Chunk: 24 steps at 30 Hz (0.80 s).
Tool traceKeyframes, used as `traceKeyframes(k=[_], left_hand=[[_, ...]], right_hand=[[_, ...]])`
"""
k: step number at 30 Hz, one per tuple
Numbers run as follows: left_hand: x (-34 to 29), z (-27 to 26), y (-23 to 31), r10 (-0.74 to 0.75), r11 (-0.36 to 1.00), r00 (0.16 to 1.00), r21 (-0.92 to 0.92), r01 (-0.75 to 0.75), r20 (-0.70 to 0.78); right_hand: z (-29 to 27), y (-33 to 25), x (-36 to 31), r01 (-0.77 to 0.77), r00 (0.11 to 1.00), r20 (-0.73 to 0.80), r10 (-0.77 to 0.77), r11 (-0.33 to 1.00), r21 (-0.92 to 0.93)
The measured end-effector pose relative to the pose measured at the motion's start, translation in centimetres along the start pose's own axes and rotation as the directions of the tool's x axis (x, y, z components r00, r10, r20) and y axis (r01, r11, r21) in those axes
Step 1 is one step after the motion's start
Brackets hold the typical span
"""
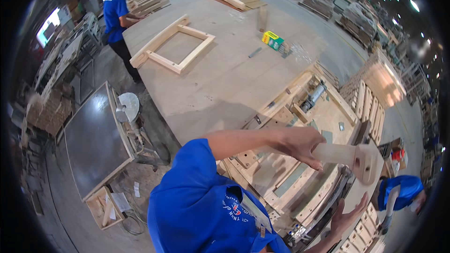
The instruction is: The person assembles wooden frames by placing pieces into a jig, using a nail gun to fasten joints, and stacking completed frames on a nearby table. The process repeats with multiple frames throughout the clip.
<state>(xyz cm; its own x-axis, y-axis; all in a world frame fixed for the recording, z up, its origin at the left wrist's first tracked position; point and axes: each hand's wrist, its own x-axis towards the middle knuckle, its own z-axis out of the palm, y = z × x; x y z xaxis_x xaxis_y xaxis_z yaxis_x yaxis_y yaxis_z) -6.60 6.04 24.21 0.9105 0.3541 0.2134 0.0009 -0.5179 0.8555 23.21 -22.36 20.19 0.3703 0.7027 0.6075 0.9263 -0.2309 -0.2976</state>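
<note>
My left hand [302, 146] reaches across the wooden jig [286, 115]. Its fingers are closed round one end of a pale wooden part [335, 154], whose wider, rounded end [366, 165] has dark holes and points right. Below that end is my right hand [346, 219], fingers spread and palm turned up, apart from the wood and holding nothing. Beneath both hands lie slotted wooden rails [313, 197] and green strips [289, 181] on the jig. A metal pneumatic cylinder [314, 96] is mounted at the jig's far side.
A joined wooden frame [196, 55] lies on the big table [211, 89], with a green and yellow box [273, 40] farther right. Stacked slats [368, 107] stand right of the jig. One co-worker [117, 14] stands at far left, another [401, 194] at right.
</note>
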Motion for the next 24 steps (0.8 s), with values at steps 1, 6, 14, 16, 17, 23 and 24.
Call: traceKeyframes(k=[1, 6, 14, 16, 17, 23, 24], left_hand=[[-1.9, -2.4, 1.6, -0.036, 0.997, 0.999, -0.063, 0.036, -0.005], [-10.0, -9.8, 4.7, -0.142, 0.981, 0.986, -0.149, 0.127, -0.091], [-22.6, -16.5, 6.7, 0.034, 0.829, 0.73, 0.427, 0.361, -0.683], [-26.7, -17.3, 5.9, 0.41, 0.674, 0.381, 0.556, 0.486, -0.829], [-29.0, -17.6, 5.2, 0.591, 0.584, 0.188, 0.577, 0.571, -0.785], [-42.2, -11.1, -6.5, 0.012, 0.824, -0.284, -0.151, 0.546, -0.959], [-43.7, -9.2, -9.0, -0.007, 0.792, -0.319, -0.201, 0.577, -0.948]], right_hand=[[-0.3, -1.8, 2.6, 0.156, 0.987, -0.004, -0.158, 0.982, -0.107], [1.5, -7.5, 9.3, 0.322, 0.855, 0.353, -0.381, 0.922, 0.215], [10.2, -23.0, 12.9, 0.23, 0.811, 0.291, -0.508, 0.734, 0.639], [11.6, -26.7, 14.2, 0.116, 0.832, 0.343, -0.436, 0.741, 0.662], [12.2, -26.7, 15.7, 0.037, 0.776, 0.47, -0.421, 0.774, 0.633], [11.6, -29.7, 25.8, -0.097, 0.701, 0.614, -0.364, 0.804, 0.587], [12.3, -30.7, 26.7, -0.135, 0.713, 0.621, -0.327, 0.804, 0.579]])
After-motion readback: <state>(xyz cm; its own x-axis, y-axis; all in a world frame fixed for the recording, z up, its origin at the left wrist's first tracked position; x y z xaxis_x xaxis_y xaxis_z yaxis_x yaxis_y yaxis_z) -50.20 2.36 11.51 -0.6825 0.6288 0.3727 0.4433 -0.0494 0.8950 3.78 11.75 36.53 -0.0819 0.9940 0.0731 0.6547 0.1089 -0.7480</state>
